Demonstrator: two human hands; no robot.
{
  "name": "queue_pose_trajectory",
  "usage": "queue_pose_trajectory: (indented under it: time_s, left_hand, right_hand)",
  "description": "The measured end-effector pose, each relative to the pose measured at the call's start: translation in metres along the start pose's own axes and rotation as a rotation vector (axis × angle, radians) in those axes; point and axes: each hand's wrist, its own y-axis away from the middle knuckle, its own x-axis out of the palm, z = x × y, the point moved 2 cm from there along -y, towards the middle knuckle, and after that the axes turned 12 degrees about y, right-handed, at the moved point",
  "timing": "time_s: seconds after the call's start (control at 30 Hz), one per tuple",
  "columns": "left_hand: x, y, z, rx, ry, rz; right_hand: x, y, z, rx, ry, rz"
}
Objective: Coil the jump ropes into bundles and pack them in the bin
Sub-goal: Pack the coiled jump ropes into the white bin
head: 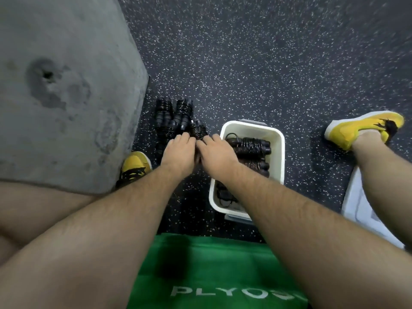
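Coiled jump rope bundle (198, 130) held just left of the bin (279, 139), its long axis roughly parallel to the bin's long side. The left hand (178, 150) and the right hand (217, 150), which is nearer the bin, both grip its near end. Packing likely needs a short rightward carry over the rim.

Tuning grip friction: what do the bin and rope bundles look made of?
Bin: likely white plastic, smooth, slightly glossy; rounded moulded rim. Rope bundles: black cord coiled round dark handles; glints suggest glossy plastic or coated cable, cannot tell which.
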Motion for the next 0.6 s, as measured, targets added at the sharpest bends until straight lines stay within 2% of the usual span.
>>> queue_pose_trajectory:
  time_s: [0.13,0.33,0.47,0.6]
  left_hand:
    - [0.012,-0.018,0.033,-0.198,0.004,0.041]
    - [0.051,-0.055,0.079,-0.467,0.145,0.137]
    - [0.061,-0.069,0.088,-0.482,0.198,0.184]
    - [0.053,-0.060,0.084,-0.461,0.278,0.124]
  right_hand:
    - [0.015,-0.040,0.015,-0.040,0.001,0.062]
    - [0.041,-0.084,0.027,-0.072,0.002,0.121]
    - [0.054,-0.095,0.025,-0.083,-0.010,0.171]
    - [0.049,-0.095,0.020,-0.076,-0.019,0.148]
